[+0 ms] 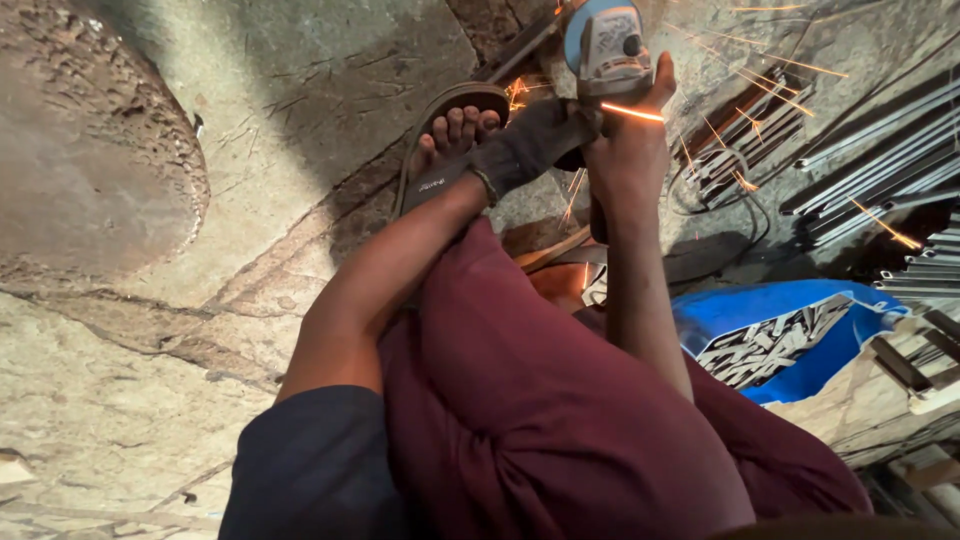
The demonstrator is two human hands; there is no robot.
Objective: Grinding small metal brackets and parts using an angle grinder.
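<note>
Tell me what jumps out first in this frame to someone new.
First the orange sparks flying from the angle grinder at top centre, gripped by the bare right hand with the gloved left hand beside it. Next, the sandalled foot planted right by the cutting point, toes exposed. At right, a blue tub of cut metal pieces sits below a stack of steel bars.
</note>
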